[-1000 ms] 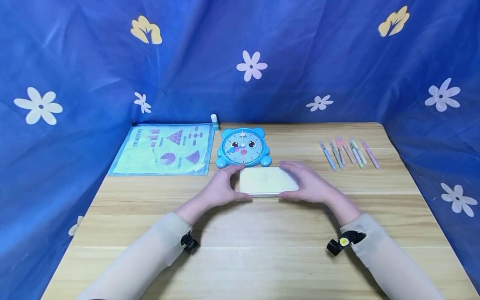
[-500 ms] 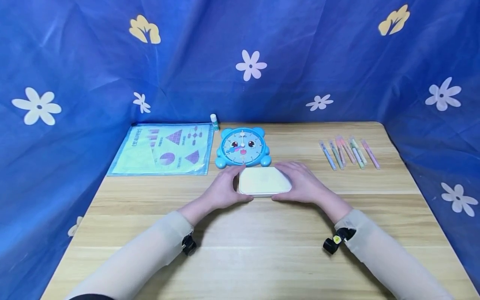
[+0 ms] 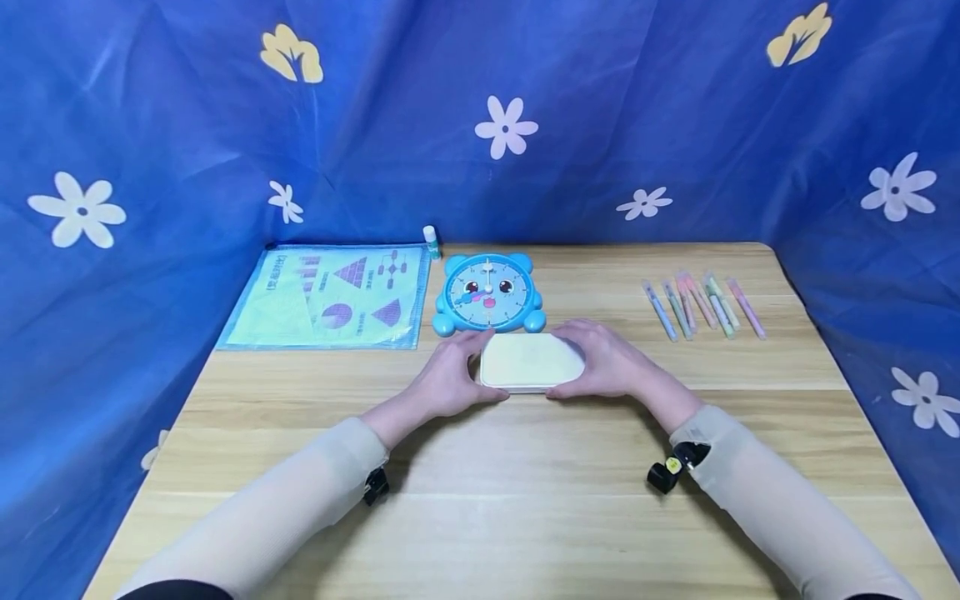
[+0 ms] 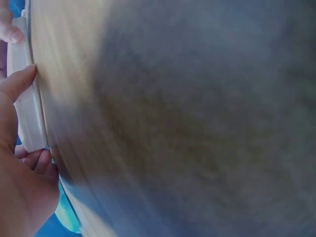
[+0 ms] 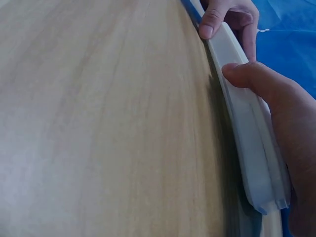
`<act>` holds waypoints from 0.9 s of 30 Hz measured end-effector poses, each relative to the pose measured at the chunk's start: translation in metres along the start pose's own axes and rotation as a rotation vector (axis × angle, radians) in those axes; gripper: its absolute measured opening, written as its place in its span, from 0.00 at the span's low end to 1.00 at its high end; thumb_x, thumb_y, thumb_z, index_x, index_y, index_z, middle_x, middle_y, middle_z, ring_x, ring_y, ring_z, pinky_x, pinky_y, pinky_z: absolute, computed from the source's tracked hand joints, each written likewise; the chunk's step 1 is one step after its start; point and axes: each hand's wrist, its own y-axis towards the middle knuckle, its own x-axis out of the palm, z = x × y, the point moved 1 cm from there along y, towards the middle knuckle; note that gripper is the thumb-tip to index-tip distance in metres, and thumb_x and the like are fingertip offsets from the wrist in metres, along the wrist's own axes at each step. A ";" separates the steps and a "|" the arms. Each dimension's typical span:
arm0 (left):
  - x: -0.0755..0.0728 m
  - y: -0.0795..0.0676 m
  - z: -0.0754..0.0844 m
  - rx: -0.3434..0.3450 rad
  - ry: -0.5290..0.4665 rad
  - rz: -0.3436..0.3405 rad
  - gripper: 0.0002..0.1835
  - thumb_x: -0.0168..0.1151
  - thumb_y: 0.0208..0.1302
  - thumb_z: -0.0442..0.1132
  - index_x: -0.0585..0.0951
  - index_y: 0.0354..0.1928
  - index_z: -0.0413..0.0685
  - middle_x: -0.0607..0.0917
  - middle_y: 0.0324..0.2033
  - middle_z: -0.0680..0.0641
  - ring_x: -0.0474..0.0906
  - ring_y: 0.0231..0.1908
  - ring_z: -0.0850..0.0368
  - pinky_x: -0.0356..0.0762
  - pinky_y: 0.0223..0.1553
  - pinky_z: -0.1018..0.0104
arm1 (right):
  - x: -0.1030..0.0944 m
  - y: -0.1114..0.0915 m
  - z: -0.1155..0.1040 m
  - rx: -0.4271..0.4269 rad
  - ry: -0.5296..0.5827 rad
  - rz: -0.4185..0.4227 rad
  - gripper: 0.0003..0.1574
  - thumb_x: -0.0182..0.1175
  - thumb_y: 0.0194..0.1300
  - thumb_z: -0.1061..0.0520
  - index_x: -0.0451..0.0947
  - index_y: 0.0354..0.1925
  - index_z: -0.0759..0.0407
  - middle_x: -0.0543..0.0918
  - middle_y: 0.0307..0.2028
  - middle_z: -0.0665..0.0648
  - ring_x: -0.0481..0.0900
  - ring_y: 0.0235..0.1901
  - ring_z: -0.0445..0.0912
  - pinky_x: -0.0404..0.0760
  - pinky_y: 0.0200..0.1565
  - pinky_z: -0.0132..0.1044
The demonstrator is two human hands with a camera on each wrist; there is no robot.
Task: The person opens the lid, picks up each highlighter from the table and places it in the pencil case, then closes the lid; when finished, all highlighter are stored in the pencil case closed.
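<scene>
A flat white rectangular box (image 3: 531, 362) with rounded corners lies on the table, just in front of a blue animal-faced toy clock (image 3: 489, 293). My left hand (image 3: 452, 377) grips its left end, the thumb along the near side and the fingers at the far side. At the right end my right hand (image 3: 603, 360) holds it the same way. In the right wrist view the near side of the white box (image 5: 247, 133) shows a lengthwise seam, with my thumb pressed on it. The left wrist view shows both thumbs on that side. Most far-side fingers are hidden.
A light-blue mesh folder (image 3: 322, 298) with a chart sheet lies at the back left. Beside it stands a small glue stick (image 3: 431, 242). Several coloured pens (image 3: 703, 307) lie at the back right. Blue floral cloth (image 3: 480, 67) surrounds the wooden table (image 3: 480, 517).
My right hand has slid left, further over the white box's right end. My left hand stays at the left end, and the box has hardly moved.
</scene>
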 end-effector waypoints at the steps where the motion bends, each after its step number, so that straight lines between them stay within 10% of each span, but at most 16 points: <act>1: 0.000 0.000 0.000 -0.001 0.001 0.001 0.60 0.87 0.47 0.58 0.69 0.79 0.41 0.76 0.71 0.41 0.71 0.70 0.42 0.68 0.72 0.49 | -0.001 0.001 0.000 -0.006 0.002 0.001 0.62 0.85 0.41 0.29 0.80 0.66 0.62 0.82 0.62 0.61 0.79 0.62 0.57 0.77 0.64 0.53; 27: 0.003 -0.002 0.002 -0.033 -0.036 0.018 0.62 0.88 0.47 0.56 0.66 0.80 0.42 0.75 0.72 0.40 0.69 0.71 0.41 0.65 0.73 0.47 | -0.013 0.010 -0.001 -0.051 0.022 -0.053 0.54 0.81 0.46 0.26 0.84 0.62 0.57 0.87 0.55 0.55 0.83 0.54 0.48 0.81 0.56 0.48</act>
